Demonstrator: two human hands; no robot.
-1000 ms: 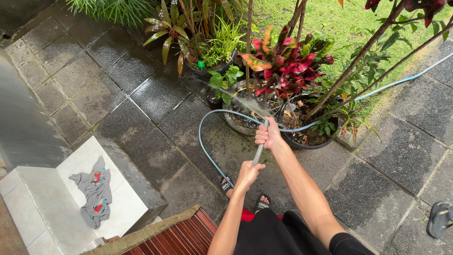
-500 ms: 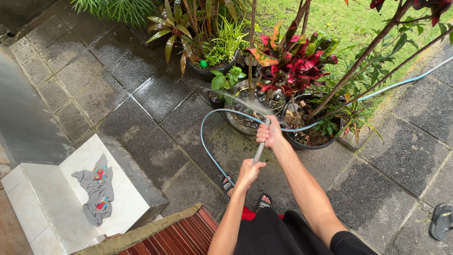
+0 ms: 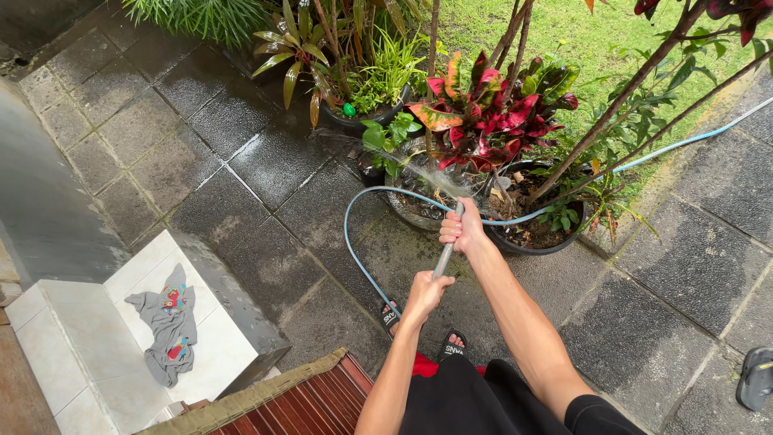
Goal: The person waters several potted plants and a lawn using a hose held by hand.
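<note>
Blue flexible hose [image 3: 354, 250], likely wet and slippery, loops over the paving while the right hand [image 3: 460, 230] grips its nozzel end and the left hand [image 3: 424, 293] closes lower, spraying potted plants [image 3: 483, 113].

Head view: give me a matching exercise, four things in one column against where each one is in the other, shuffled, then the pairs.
Things:
1. hose
2. grey cloth
3. red-leaved plant
4. dark sandal

Places:
A. in a dark pot by the grass
B. on the paving at the right edge
C. in the left hand and right hand
D. on the white tiled ledge

Pairs: 1-C, 2-D, 3-A, 4-B
</note>
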